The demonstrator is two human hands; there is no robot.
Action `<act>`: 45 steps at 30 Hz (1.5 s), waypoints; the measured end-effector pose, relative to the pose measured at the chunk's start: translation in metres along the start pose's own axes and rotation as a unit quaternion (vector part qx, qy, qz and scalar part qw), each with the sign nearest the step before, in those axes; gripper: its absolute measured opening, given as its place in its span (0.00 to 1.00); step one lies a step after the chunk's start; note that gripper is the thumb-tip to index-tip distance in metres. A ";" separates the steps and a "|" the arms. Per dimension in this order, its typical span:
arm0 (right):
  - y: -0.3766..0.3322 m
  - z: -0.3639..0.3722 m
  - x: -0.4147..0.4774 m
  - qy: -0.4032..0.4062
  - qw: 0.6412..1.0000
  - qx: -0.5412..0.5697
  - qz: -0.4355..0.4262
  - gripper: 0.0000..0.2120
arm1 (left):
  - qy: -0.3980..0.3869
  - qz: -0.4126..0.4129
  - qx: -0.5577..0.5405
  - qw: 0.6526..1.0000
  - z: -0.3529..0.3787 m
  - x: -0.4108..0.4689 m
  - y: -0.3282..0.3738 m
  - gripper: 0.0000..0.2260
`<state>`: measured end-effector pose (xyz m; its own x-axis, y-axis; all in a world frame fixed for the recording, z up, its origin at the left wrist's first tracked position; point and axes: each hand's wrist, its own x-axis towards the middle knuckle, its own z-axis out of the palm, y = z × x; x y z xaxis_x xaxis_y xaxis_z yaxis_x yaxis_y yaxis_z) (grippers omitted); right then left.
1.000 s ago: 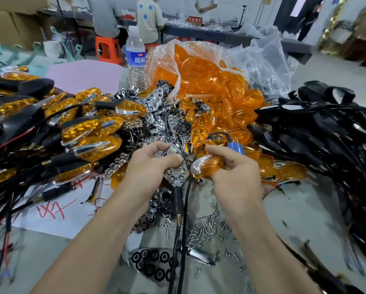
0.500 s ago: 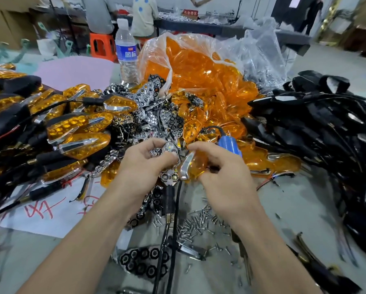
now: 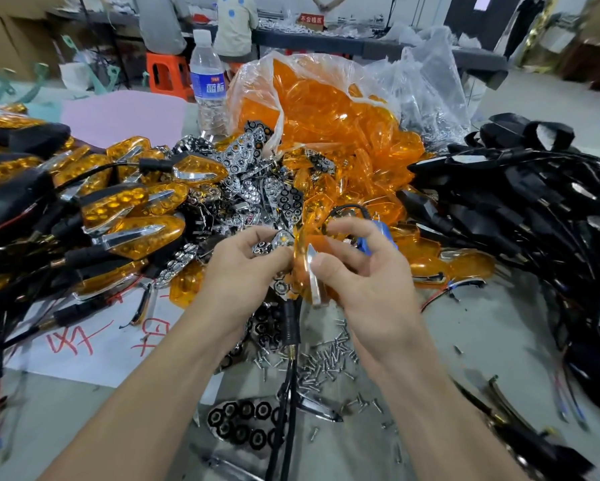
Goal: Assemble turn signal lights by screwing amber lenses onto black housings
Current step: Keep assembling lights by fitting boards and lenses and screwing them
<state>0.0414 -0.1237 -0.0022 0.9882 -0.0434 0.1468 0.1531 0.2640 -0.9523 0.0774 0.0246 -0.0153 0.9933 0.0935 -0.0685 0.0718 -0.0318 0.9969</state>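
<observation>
My left hand (image 3: 244, 272) grips a black housing with a chrome honeycomb reflector (image 3: 281, 241); its black stalk and wire (image 3: 290, 328) hang down toward me. My right hand (image 3: 364, 276) pinches an amber lens with a chrome trim strip (image 3: 305, 269), held on edge right against the reflector. A blue screwdriver handle (image 3: 369, 241) shows behind my right fingers. Loose small screws (image 3: 322, 359) lie on the table below my hands.
Finished amber signals (image 3: 131, 216) pile at the left. A clear bag of amber lenses (image 3: 326, 119) sits at the back centre, chrome reflectors (image 3: 253, 189) in front of it, black housings with wires (image 3: 534, 210) at the right. A water bottle (image 3: 208, 81) stands behind.
My right hand has brought the amber lens left and turned it on edge against the reflector in my left hand. Both hands sit slightly higher and closer together.
</observation>
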 end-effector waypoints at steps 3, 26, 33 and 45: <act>0.010 0.005 -0.004 0.081 0.980 -0.155 -0.092 0.15 | 0.006 -0.013 -0.028 1.000 0.002 0.000 -0.001 0.21; 0.020 0.013 -0.013 0.020 0.962 -0.251 -0.104 0.26 | -0.010 -0.024 -0.094 0.995 0.002 -0.006 -0.002 0.05; 0.014 0.003 -0.009 0.030 0.970 -0.221 -0.100 0.26 | -0.116 -0.060 -0.176 0.976 -0.006 -0.004 0.002 0.13; 0.011 0.000 -0.010 0.027 0.963 -0.247 -0.103 0.25 | -0.103 -0.050 -0.219 0.969 -0.006 -0.001 -0.003 0.13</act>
<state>0.0331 -0.1201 -0.0136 0.9331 -0.1001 0.3455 0.3133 -0.2459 -0.9173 0.0758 0.0309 -0.0182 0.9838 -0.1268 -0.1271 0.1677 0.3961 0.9027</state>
